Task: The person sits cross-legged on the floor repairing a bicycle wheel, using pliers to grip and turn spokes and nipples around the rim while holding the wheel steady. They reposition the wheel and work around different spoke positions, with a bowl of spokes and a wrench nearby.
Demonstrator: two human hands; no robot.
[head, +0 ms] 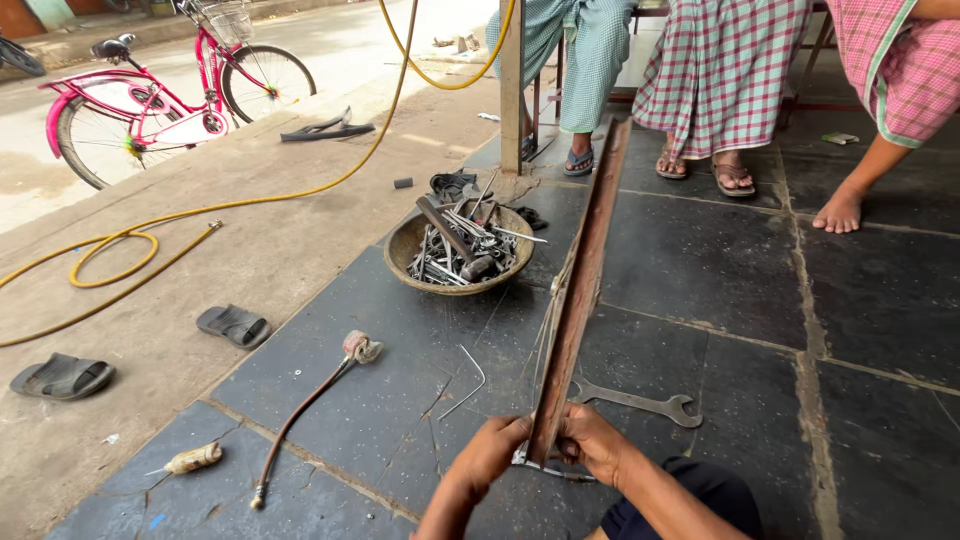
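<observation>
Gripping rusty bar (578, 300) w/ both hands, prob. wire-strung.

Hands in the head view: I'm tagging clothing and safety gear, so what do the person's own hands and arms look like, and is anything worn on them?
Both the left hand and right hand are bare: no gloves, rings, watch or wristband visible. The forearms show no sleeves. Dark clothing shows beside the right forearm.
</observation>
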